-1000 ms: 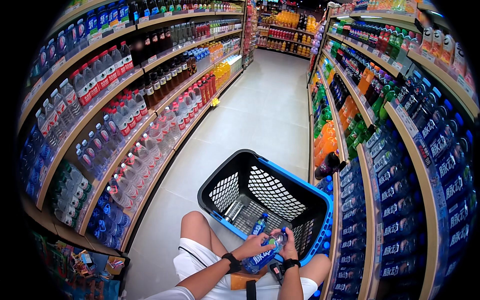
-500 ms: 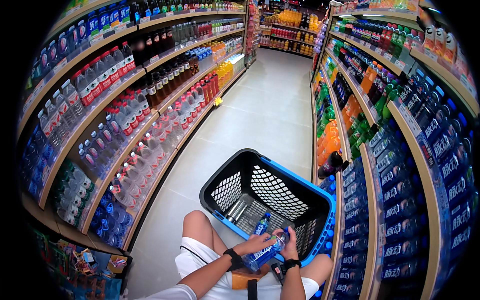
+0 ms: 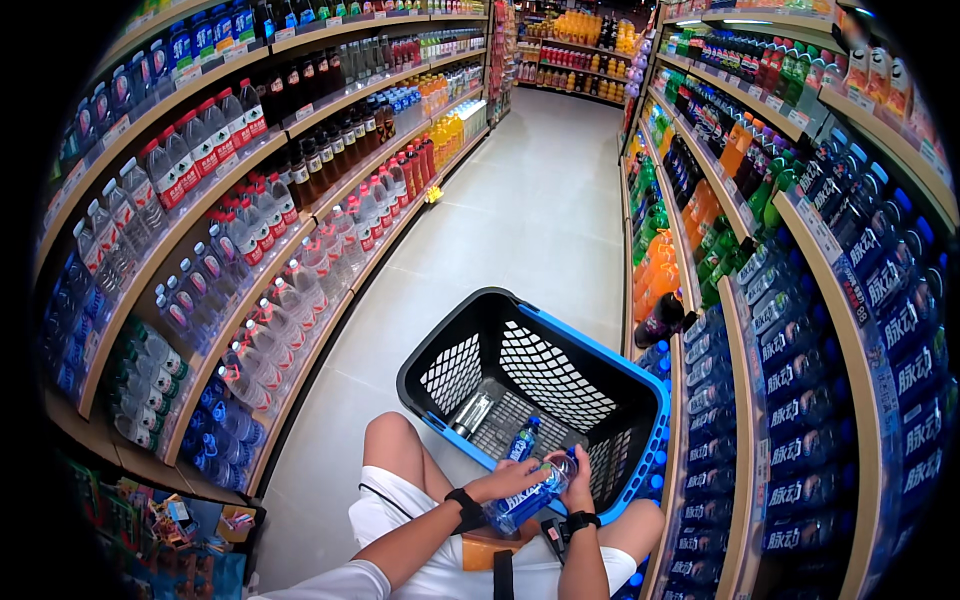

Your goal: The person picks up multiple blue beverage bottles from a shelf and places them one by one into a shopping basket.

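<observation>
A clear plastic drink bottle with a blue label (image 3: 523, 508) is held above my lap, tilted with its neck end up to the right. My left hand (image 3: 503, 480) is closed over the label. My right hand (image 3: 577, 486) has its fingers wrapped round the neck end; the cap is largely hidden by them. Just beyond my hands is a black shopping basket with a blue rim (image 3: 592, 345). Inside it, near the close side, stands or leans a similar blue-labelled bottle (image 3: 523, 440). A shiny silver cylinder (image 3: 472, 414) lies at the basket's left.
Bottled-drink shelves (image 3: 290, 225) line the left side, and more shelves (image 3: 745, 385) with blue-labelled bottles stand close on the right. A pale tiled aisle (image 3: 490, 220) runs ahead to another drinks display (image 3: 585, 65). A dark bottle (image 3: 660, 320) sticks out near the basket's right corner.
The view has shifted slightly. Both hands and the held bottle sit a little nearer my lap, showing more of the bottle in the basket. The grip on the bottle stays much the same.
</observation>
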Tool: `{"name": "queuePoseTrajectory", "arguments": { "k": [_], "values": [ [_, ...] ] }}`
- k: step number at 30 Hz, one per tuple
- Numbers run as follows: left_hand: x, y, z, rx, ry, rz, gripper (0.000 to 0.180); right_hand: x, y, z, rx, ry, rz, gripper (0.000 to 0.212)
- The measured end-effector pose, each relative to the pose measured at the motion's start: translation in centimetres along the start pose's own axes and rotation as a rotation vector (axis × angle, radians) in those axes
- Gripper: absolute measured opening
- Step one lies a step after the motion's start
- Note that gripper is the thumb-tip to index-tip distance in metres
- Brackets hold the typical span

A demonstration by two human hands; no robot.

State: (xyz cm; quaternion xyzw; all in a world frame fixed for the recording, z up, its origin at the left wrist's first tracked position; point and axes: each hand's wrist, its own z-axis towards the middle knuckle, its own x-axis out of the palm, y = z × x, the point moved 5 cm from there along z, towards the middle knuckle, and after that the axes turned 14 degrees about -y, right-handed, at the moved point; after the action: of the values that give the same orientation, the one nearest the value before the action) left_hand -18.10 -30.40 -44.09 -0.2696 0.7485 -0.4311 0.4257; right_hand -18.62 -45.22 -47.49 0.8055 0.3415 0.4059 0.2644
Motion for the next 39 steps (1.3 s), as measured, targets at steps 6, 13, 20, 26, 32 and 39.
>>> {"name": "queuePoseTrajectory", "arguments": {
  "k": [6, 13, 20, 26, 32, 39],
  "values": [
    [0.1, 0.5, 0.0, 0.032, -0.005, 0.037, 0.047, -0.2, -0.2, 0.3, -0.012, -0.023, 0.005, 0.067],
    [0.2, 1.0, 0.1, -0.026, 0.03, 0.04, 0.05, 0.2, -0.3, 0.4, -0.004, -0.02, -0.025, 0.069],
    [0.4, 1.2, 0.3, -0.024, 0.041, 0.036, 0.049, -0.2, -0.3, 0.7, -0.005, -0.061, -0.037, 0.07],
    [0.0, -0.6, -0.6, 0.054, 0.043, 0.009, 0.049, -0.3, -0.4, 0.8, 0.012, -0.044, -0.063, 0.07],
    [-0.5, -0.8, -0.8, -0.022, 0.033, 0.057, 0.05, -0.1, -0.4, 0.3, 0.014, -0.079, -0.036, 0.069],
    [-0.1, -0.8, -0.8, 0.023, 0.021, 0.078, 0.051, -0.2, 0.1, 0.0, 0.009, -0.02, -0.056, 0.065]
  ]
}}
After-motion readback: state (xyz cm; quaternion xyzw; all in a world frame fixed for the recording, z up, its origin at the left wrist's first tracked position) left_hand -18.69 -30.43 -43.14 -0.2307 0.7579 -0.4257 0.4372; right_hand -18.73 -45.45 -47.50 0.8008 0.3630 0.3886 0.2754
